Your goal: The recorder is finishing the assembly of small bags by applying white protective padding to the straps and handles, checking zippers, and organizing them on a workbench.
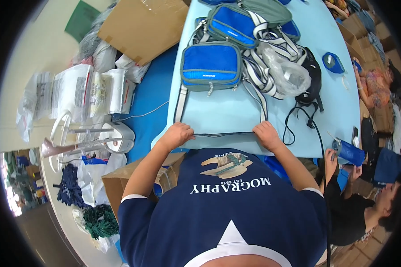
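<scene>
My left hand (177, 135) and my right hand (265, 134) are closed on a grey-and-white shoulder strap (180, 104) at the near edge of the light-blue table (214, 111). The strap hangs from a blue-and-grey bag (210, 64) lying beyond them, and a dark stretch of it spans the space between my hands. More blue bags (231, 24) lie behind, with tangled striped straps, a crumpled clear plastic bag (285, 73) and a black item (312, 75) to their right.
A cardboard sheet (140, 31), wrapped packages (71, 93) and a white appliance (116, 137) are at left. An open carton (113, 178) stands by my left arm. At right, a co-worker (347, 213) holds a blue item (349, 151); another person (376, 86) is beyond. A small blue piece (332, 62) lies on the table.
</scene>
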